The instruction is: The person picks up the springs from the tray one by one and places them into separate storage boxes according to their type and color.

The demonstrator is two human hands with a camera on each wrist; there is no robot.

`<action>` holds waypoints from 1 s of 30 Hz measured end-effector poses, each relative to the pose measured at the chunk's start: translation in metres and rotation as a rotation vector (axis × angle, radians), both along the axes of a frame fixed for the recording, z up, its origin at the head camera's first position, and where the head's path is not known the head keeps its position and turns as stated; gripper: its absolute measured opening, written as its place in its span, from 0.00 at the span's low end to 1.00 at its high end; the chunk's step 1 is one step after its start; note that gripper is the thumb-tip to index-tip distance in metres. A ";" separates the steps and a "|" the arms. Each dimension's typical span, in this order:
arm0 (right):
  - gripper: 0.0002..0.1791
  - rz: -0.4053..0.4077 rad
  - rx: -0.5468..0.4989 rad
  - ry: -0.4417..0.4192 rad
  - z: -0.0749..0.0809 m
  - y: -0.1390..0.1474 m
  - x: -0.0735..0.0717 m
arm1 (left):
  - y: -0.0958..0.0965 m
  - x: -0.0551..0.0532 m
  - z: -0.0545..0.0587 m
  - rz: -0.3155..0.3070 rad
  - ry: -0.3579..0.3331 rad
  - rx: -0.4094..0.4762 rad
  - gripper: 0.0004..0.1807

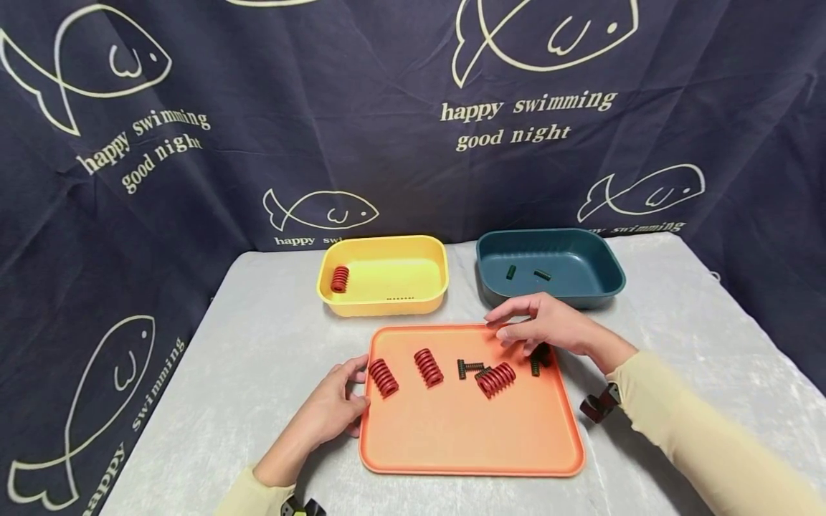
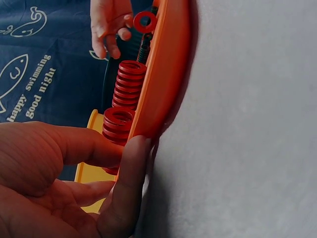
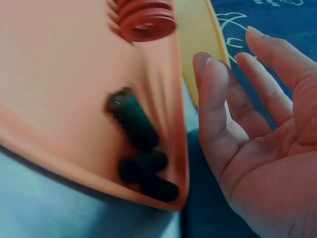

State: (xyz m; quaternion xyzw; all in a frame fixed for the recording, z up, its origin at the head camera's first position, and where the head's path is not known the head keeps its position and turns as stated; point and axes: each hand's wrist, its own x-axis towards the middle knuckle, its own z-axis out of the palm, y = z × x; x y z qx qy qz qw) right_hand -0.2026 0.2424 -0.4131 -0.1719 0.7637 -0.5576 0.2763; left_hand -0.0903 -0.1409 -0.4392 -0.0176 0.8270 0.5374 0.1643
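Observation:
My left hand (image 1: 329, 405) grips the left rim of an orange tray (image 1: 471, 437), thumb and fingers on either side of the edge in the left wrist view. Above the tray's far right corner hovers my right hand (image 1: 548, 322), fingers loosely bent and holding nothing. Three thick red coil springs (image 1: 429, 368) lie on the tray. Small dark green springs (image 1: 461, 369) lie beside the rightmost red one. Several more dark green springs (image 3: 133, 119) sit in the corner near my right hand, partly hidden by it in the head view.
Behind the tray stand a yellow bin (image 1: 387, 308) with one red spring (image 1: 339, 279) inside and a dark blue bin (image 1: 616, 276) holding two green springs (image 1: 542, 274). A pale cloth (image 1: 258, 337) covers the table. Dark fish-printed fabric (image 1: 400, 143) hangs at the back.

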 end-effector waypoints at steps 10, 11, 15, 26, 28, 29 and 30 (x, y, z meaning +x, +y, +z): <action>0.20 0.069 0.006 0.033 -0.019 -0.021 0.002 | 0.000 0.000 0.000 0.003 -0.001 -0.004 0.38; 0.20 0.076 0.005 0.040 -0.021 -0.024 0.002 | 0.000 0.000 0.000 0.004 -0.001 -0.006 0.38; 0.17 0.097 -0.002 0.071 -0.026 -0.033 0.002 | 0.000 0.000 0.000 0.008 -0.007 -0.014 0.39; 0.20 0.116 0.033 0.227 -0.024 -0.055 0.014 | 0.001 0.000 0.001 0.012 -0.011 -0.010 0.39; 0.20 0.118 0.068 0.261 -0.024 -0.058 0.017 | 0.000 0.000 0.002 0.013 -0.010 -0.009 0.39; 0.21 0.120 0.094 0.282 -0.024 -0.059 0.019 | 0.000 0.001 0.002 0.014 -0.009 -0.008 0.39; 0.21 0.121 0.119 0.305 -0.024 -0.060 0.020 | 0.000 0.001 0.001 0.015 -0.008 -0.006 0.39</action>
